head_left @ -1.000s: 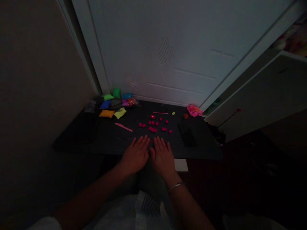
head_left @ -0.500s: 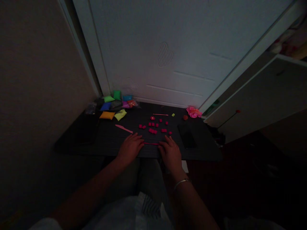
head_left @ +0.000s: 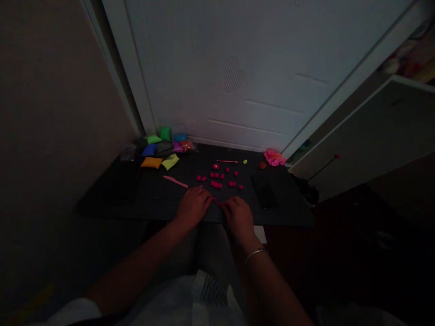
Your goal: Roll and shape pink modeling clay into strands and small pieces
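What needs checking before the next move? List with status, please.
1. Strip between left hand and right hand: ok, it shows in the gap.
2. Right hand touching strip: ok, fingertips at its near end.
3. Left hand's grip on strip: cannot tell, fingers hide it.
4. Knife well away from left hand: not ok, one end lies close by.
5. Black slab apart from right hand: ok.
6. Lighting: not ok, scene is dim.
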Tool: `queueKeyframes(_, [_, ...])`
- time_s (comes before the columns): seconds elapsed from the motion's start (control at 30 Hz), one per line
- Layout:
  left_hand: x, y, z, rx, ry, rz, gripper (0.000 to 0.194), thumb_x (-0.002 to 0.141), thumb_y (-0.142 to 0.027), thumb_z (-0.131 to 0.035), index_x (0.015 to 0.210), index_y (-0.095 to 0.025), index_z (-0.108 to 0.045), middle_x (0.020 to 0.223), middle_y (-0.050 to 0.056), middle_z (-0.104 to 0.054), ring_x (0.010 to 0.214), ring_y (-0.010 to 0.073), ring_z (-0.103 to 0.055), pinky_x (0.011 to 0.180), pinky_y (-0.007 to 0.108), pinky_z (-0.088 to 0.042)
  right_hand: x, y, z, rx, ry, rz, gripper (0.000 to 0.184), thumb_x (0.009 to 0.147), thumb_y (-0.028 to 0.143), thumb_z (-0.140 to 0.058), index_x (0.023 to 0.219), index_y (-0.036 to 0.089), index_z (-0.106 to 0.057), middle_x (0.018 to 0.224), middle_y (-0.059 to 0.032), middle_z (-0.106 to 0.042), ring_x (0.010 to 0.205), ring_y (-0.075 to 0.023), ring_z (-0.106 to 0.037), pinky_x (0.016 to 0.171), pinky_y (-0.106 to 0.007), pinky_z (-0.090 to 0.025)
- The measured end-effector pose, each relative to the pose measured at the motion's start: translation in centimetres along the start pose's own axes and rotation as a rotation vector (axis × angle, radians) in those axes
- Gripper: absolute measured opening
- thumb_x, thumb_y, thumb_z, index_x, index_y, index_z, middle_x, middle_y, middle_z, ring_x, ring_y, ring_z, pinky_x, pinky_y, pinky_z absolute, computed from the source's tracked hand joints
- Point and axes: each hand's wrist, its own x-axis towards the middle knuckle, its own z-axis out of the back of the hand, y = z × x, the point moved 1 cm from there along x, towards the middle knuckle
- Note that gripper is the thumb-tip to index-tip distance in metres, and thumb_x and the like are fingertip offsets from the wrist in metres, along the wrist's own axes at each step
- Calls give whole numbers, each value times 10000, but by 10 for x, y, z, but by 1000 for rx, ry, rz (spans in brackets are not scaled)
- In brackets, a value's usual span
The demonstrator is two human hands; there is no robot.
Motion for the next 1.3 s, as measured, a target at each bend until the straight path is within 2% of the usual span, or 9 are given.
queueKeyframes(0.27, [5, -3, -9, 21, 73, -75, 197, 840, -216, -456, 893, -186, -644, 927, 59, -630, 946, 207, -552, 850, 358, -403, -1, 2, -4, 13, -21, 10, 176, 861, 319, -467, 874, 261, -632, 870, -13, -600, 853, -163, -528, 731, -279, -356])
queueKeyframes(0.37, [6, -2, -7, -3, 88, -93, 225, 830, -262, -487, 994, -197, -627, 948, 56, -619, 935, 201, -546, 833, 346, -405, 0, -2, -3, 14, -7, 17, 181, 861, 322, -466, 890, 259, -632, 880, -15, -599, 868, -161, -530, 736, -279, -356])
queueKeyframes(0.43, [7, -2, -6, -16, 105, -111, 250, 817, -290, -512, 1028, -208, -617, 934, 47, -614, 919, 196, -545, 819, 341, -405, 2, -4, -2, -6, 3, 26, 198, 859, 323, -466, 973, 261, -616, 907, -23, -598, 879, -166, -529, 745, -282, -361])
queueKeyframes(0.53, [11, -3, -5, -22, 156, -147, 188, 815, -282, -513, 932, -223, -648, 902, 31, -607, 881, 179, -549, 781, 324, -407, 5, -4, 0, -54, 15, 46, 260, 850, 322, -480, 1092, 290, -570, 913, -27, -590, 863, -177, -524, 738, -289, -372])
queueKeyframes(0.73, [15, -3, 1, 13, 207, -163, 151, 801, -275, -523, 852, -215, -652, 883, 28, -629, 890, 189, -562, 819, 342, -395, 7, -3, 2, -75, 44, 81, 208, 857, 348, -460, 919, 279, -647, 887, -34, -590, 887, -174, -529, 773, -290, -390])
queueKeyframes(0.87, [2, 2, 4, 26, 176, -141, 315, 820, -294, -492, 1115, -205, -557, 1107, 54, -611, 1075, 213, -512, 944, 389, -341, -1, -3, -1, -40, -10, 74, 304, 886, 271, -392, 1137, 216, -556, 1065, -68, -602, 1021, -184, -513, 858, -312, -392])
queueKeyframes(0.97, [-12, 8, 0, 34, 151, -120, 390, 865, -254, -387, 1236, -156, -457, 1256, 84, -522, 1183, 215, -439, 982, 403, -326, -6, 5, -8, -13, -49, 163, 397, 892, 228, -340, 1269, 142, -431, 1288, -83, -483, 1230, -193, -362, 998, -351, -302])
queueKeyframes(1.1, [-25, 19, -6, 16, 122, -42, 423, 866, -177, -292, 1264, -119, -425, 1252, 113, -522, 1162, 201, -469, 953, 388, -382, -12, 25, -18, 9, 26, 256, 484, 883, 307, -360, 1328, 116, -337, 1376, -97, -373, 1296, -201, -269, 1049, -394, -242])
queueKeyframes(1.3, [-29, 35, -6, -68, 79, 56, 432, 848, -164, -263, 1221, -122, -476, 1212, 106, -556, 1127, 187, -505, 930, 376, -428, -34, 43, -23, 5, 16, 142, 548, 885, 410, -330, 1331, 91, -330, 1374, -125, -363, 1288, -238, -286, 1049, -427, -245])
